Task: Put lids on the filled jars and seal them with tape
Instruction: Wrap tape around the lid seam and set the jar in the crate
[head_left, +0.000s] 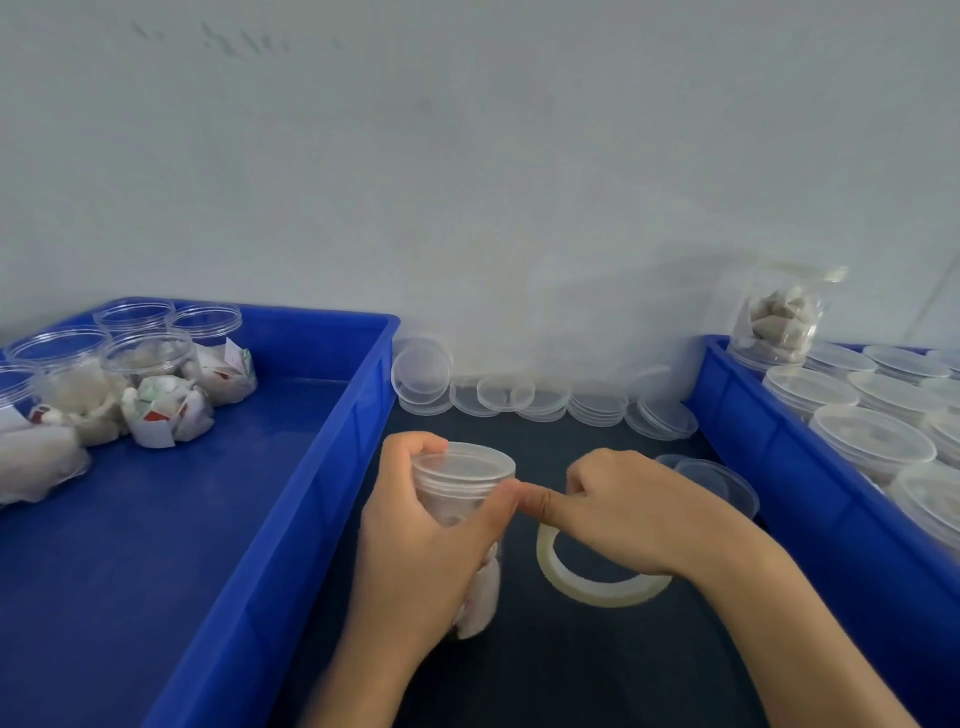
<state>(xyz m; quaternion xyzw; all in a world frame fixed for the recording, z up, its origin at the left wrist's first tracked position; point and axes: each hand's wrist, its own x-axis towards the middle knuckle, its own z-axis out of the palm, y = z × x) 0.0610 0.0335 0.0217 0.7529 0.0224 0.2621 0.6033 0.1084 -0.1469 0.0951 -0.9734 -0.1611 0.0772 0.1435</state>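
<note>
Behind the work place stood a pale, plain wall (467, 156), and the dark table top (571, 675) lay between two blue trays. On the left, the left blue tray (291, 519) held open filled jars (148, 358) without lids and some loose wrapped packets (166, 410).

Near the middle, the left hand (415, 545) was curled around a filled jar (462, 499) that stood on the table just beside the tray wall; its thumb lay near the rim. A clear lid (464, 461) already sat on this jar. Just to the right, the right hand (618, 509) had its fingers curled, and its thumb tip touched the left thumb at the edge of the lid. It seemed to pinch the end of the tape there, but the clear strip itself could not be seen. The tape roll (597, 587) lay flat on the table, partly under the right wrist.

Further back, spare lids (519, 395) leaned along the wall. On the right, the right blue tray (779, 441) held jars already closed (872, 441).

I judge that the lid step was done for this jar and the sealing was in hand. The next move calls for pressing tape onto the seam and turning the jar.
</note>
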